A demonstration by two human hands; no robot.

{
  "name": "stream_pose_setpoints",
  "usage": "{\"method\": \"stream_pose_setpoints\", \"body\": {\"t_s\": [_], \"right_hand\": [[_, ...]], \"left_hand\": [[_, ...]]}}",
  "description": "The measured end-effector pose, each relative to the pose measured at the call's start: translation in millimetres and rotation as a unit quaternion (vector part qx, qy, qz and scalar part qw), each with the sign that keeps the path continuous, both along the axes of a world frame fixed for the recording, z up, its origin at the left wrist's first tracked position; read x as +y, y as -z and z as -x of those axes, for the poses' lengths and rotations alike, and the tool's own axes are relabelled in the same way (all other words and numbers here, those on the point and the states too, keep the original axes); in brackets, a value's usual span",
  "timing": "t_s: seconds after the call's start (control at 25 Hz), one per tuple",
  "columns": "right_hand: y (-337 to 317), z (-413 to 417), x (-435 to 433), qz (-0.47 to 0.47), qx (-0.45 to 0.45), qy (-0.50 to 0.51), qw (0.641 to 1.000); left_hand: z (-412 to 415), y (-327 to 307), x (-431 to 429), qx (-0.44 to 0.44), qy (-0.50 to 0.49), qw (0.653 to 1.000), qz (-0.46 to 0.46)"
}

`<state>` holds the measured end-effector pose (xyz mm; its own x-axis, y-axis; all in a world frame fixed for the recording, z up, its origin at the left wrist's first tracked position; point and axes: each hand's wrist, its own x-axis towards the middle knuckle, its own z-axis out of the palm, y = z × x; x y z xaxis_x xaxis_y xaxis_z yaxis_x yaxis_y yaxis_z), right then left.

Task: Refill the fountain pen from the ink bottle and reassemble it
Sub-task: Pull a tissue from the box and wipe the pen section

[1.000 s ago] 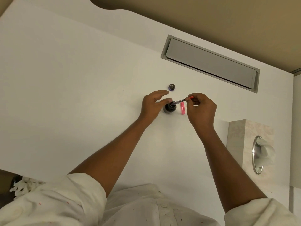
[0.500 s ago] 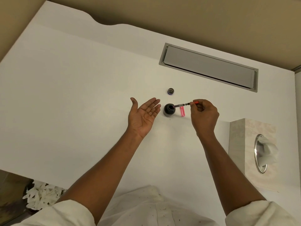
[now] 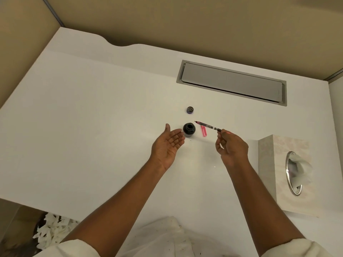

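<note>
Head view: pen [image 3: 207, 125] in right hand [image 3: 232, 147], above uncapped ink bottle [image 3: 189, 129].

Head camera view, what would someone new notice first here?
The right hand holds a dismantled pen section aloft, nib toward the open ink bottle mid-desk. The left hand hovers open, palm up, beside the bottle. The pink barrel lies right of the bottle, and the cap sits behind it.

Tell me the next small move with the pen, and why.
Probably pick up the pink barrel with the open left hand and fit it on: the right hand holds the bare pen clear of the open ink bottle.
</note>
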<state>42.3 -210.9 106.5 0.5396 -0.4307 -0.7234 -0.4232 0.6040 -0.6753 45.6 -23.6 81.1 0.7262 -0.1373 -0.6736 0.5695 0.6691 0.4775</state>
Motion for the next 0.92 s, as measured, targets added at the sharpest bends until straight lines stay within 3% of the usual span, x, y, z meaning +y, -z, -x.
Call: {"method": "stream_pose_setpoints", "body": {"t_s": [0.16,0.32,0.92], "right_hand": [[-5,8,4,-0.115,-0.003,0.019,0.993],[-18,18,9,-0.175,-0.031,0.025,0.984],[-48,58,-4,-0.203,-0.106,0.039,0.973]], "left_hand": [[13,-6,-24,-0.026,0.027,0.997,-0.062],[11,-23,-45,-0.032,0.016,0.998,-0.047],[17,-63,-87,-0.102,-0.012,0.995,-0.011]]}}
